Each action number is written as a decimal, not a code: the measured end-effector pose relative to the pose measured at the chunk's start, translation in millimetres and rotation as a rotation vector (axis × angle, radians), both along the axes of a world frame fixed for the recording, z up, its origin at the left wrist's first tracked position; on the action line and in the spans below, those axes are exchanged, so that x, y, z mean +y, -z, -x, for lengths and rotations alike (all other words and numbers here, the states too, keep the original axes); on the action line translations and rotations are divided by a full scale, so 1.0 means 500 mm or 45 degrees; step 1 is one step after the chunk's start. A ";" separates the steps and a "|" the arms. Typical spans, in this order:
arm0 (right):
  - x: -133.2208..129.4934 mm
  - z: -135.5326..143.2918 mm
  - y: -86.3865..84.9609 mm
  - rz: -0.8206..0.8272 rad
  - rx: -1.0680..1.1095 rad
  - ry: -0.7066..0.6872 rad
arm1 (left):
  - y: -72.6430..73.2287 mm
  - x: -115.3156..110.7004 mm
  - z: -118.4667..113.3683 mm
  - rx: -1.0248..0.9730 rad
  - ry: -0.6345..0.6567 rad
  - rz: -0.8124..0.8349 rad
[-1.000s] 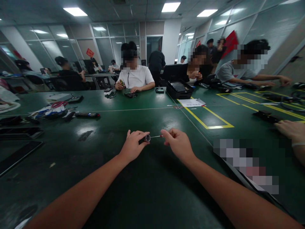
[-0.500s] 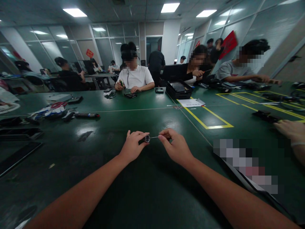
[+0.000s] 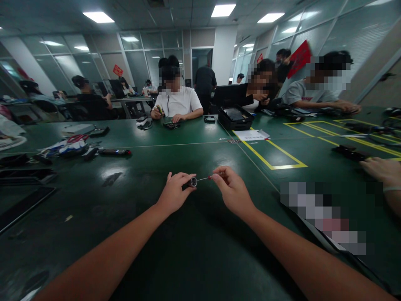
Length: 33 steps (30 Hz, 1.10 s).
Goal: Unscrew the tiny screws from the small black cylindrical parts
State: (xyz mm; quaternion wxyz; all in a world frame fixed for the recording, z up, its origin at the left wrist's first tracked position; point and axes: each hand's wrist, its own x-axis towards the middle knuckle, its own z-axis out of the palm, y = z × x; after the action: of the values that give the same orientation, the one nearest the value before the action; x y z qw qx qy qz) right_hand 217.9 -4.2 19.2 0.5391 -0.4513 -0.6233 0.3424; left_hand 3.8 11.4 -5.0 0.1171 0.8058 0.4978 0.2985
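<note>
Between the thumb and fingers of my left hand point(image 3: 175, 192) is a small dark round part point(image 3: 193, 182) with a silvery rim, its open end turned toward me. My right hand point(image 3: 232, 190) pinches a thin screwdriver point(image 3: 209, 177) with a red piece at the front of its handle. The metal shaft points left, and its tip is at the rim of the round part; whether it touches is too small to tell. Both hands are above the green table point(image 3: 194, 251), and most of the screwdriver's handle is hidden by my right fingers.
Cables and tools point(image 3: 73, 144) lie at the left, near a dark pen-like tool point(image 3: 114, 152). Black trays point(image 3: 28, 175) sit at the left edge. A black bin point(image 3: 235, 119) stands beyond. Another person's hand point(image 3: 384, 171) rests at the right. People sit across the table.
My right hand has shifted slightly right and up, and its fingers have changed position, so the red piece of the screwdriver now shows. My left hand has not visibly moved.
</note>
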 end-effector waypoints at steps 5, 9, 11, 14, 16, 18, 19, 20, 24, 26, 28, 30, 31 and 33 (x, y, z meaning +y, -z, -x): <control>0.031 -0.007 0.013 0.308 0.486 0.075 | -0.007 -0.003 -0.010 0.007 0.039 -0.033; 0.037 -0.009 0.019 0.241 0.428 0.156 | 0.000 0.002 -0.010 0.021 0.034 0.043; 0.033 -0.006 0.019 0.192 0.374 0.121 | 0.002 0.002 -0.009 0.019 0.032 0.041; 0.024 -0.001 0.019 0.136 0.301 0.092 | 0.001 0.001 -0.009 0.014 0.031 0.034; 0.022 0.001 0.020 0.117 0.250 0.089 | -0.001 0.000 -0.009 0.001 0.033 0.023; 0.021 0.001 0.021 0.103 0.209 0.083 | -0.001 -0.001 -0.009 -0.020 0.043 0.006; 0.021 0.001 0.020 0.097 0.195 0.080 | -0.001 -0.001 -0.009 -0.030 0.049 0.000; 0.020 0.001 0.018 0.091 0.186 0.076 | 0.000 -0.002 -0.009 -0.040 0.054 -0.005; 0.013 -0.003 0.004 0.079 0.094 0.092 | -0.002 -0.002 -0.009 -0.039 0.059 -0.008; 0.007 -0.008 -0.005 0.081 -0.060 0.128 | -0.005 -0.002 -0.010 -0.038 0.058 -0.006; 0.002 -0.012 -0.011 0.037 -0.257 0.227 | -0.007 -0.003 -0.010 -0.046 0.057 -0.008; -0.002 -0.014 -0.014 -0.042 -0.409 0.293 | -0.007 -0.003 -0.010 -0.055 0.053 -0.014; -0.003 -0.014 -0.014 -0.077 -0.457 0.309 | -0.006 -0.003 -0.010 -0.059 0.055 -0.019; -0.004 -0.013 -0.014 -0.108 -0.503 0.305 | -0.004 -0.002 -0.008 -0.067 0.054 -0.030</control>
State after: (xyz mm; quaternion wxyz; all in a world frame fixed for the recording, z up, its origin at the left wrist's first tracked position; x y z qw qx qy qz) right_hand 224.3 -6.3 26.1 0.4619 -0.5573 -0.6725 0.1546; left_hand 8.0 10.5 -3.1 0.1272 0.8094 0.4738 0.3229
